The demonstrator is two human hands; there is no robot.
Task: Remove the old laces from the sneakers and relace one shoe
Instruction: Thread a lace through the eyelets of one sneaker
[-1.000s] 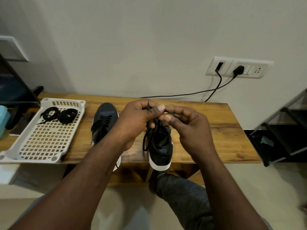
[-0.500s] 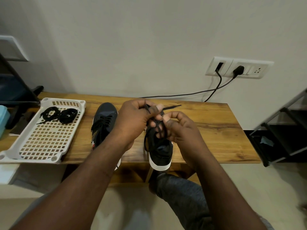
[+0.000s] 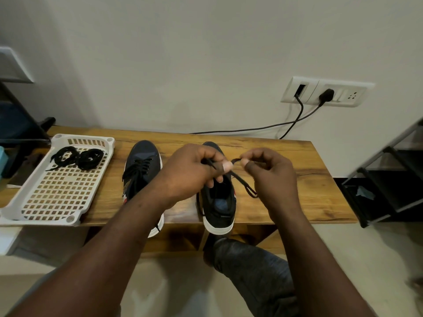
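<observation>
Your left hand [image 3: 194, 170] pinches the thin black lace [image 3: 242, 181] between thumb and forefinger. Your right hand [image 3: 272, 175] pinches the lace's end just beside it, the other fingers curled. Both hands are over the dark canvas sneaker with a white sole [image 3: 219, 207], whose heel overhangs the front edge. Your left forearm hides the heel of the second dark sneaker, fully laced [image 3: 143, 165]. Left of that is a white perforated plastic tray [image 3: 13, 209] holding two coiled black laces [image 3: 75, 157]. Everything rests on a long wooden bench [image 3: 297, 184] against a pale wall. Black cables [image 3: 251, 128] run to a white socket plate [image 3: 327, 92], and a black metal rack [image 3: 389, 184] stands to the right.
</observation>
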